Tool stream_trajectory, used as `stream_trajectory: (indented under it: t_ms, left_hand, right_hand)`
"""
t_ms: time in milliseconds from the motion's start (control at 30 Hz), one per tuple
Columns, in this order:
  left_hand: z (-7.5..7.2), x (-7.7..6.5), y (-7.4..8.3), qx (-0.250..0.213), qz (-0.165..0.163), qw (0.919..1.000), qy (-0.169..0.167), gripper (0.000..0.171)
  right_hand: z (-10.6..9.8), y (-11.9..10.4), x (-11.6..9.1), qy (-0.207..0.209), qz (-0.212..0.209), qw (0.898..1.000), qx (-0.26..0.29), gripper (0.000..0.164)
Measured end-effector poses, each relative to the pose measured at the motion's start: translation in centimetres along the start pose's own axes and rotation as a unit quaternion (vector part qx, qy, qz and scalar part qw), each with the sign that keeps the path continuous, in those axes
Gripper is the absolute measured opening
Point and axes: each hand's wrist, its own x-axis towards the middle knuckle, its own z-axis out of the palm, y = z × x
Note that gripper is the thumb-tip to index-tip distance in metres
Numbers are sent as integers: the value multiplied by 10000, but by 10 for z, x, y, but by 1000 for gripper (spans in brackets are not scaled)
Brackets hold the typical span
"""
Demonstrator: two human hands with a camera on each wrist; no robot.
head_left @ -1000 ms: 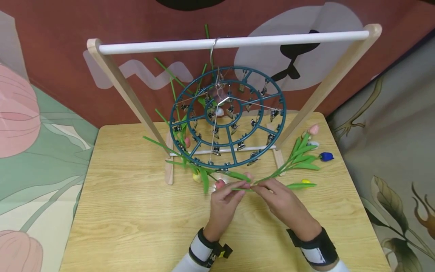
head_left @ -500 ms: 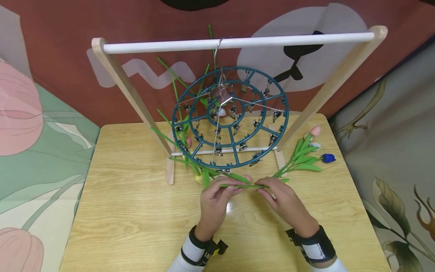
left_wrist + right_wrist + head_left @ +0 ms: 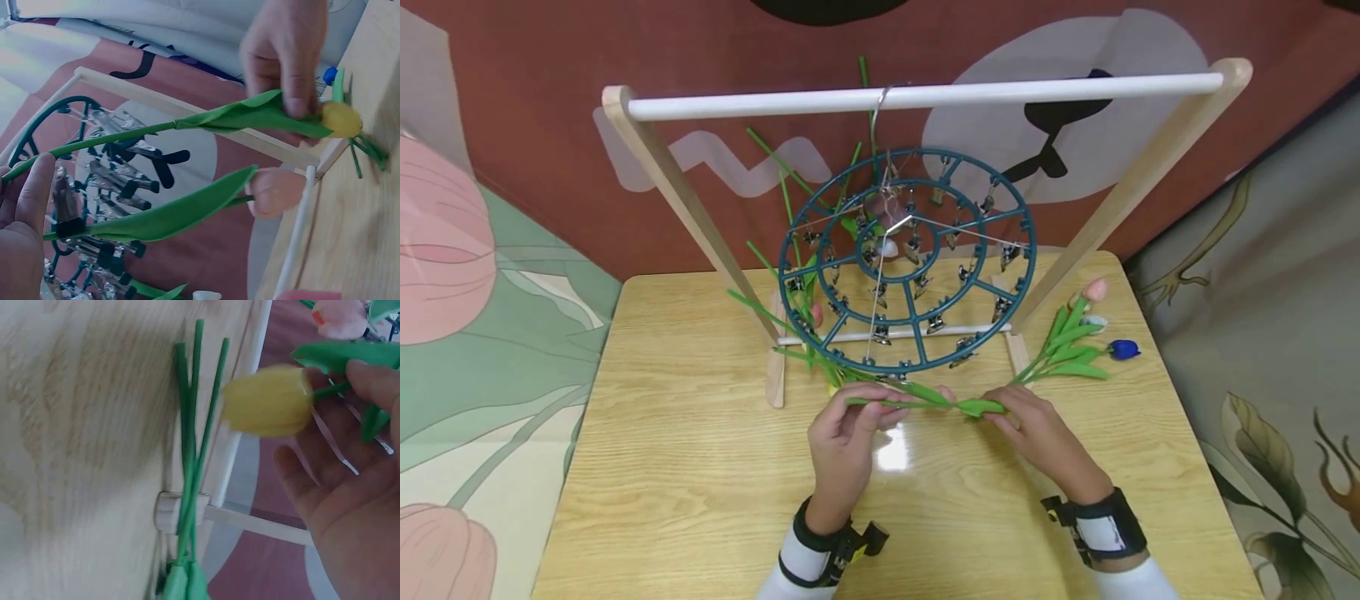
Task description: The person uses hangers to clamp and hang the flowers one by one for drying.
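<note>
An artificial yellow tulip (image 3: 340,120) stretches between my hands just below the front rim of the round green clip hanger (image 3: 913,365). With thumb and fingers my left hand (image 3: 842,446) holds its stem towards the end. My right hand (image 3: 1043,429) pinches it by the leaf near the flower head; in the right wrist view the yellow head (image 3: 269,401) sticks out past the fingers. Close to my left hand, a pink tulip (image 3: 275,192) hangs with its stem in one of the hanger's metal clips (image 3: 65,200).
The hanger hooks onto the white bar (image 3: 760,103) of a wooden stand. Several tulips hang at its left side, green stems (image 3: 786,171) upward. At the table's right lie pink, white and blue tulips (image 3: 1123,349), beside the stand's right foot (image 3: 1019,354).
The yellow tulip has come leftward off the right part of the table. My left hand has moved left with the stem, while my right hand now holds nearer the flower head.
</note>
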Motion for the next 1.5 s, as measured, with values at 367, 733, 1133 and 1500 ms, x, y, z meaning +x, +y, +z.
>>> stream_trajectory:
  t_ms: [367,733,1133,1500]
  left_hand:
    - [6,-11,-14,107,-197,9984,-519,31]
    - [39,-20,-51,646,-1085,9890,-768,25]
    - [34,-10,-66,2031,-2,9753,-870,25]
    - [33,-9,-69,2485,50,9647,-871,28]
  right_hand:
    - [-3,-2,-2,374,-312,9987,134,28]
    - [-1,-18,7,172,-690,9969,348,32]
    - [-47,-41,37,1097,-1003,9881,390,46]
    - [-61,-72,74,980,-1068,9855,886,43]
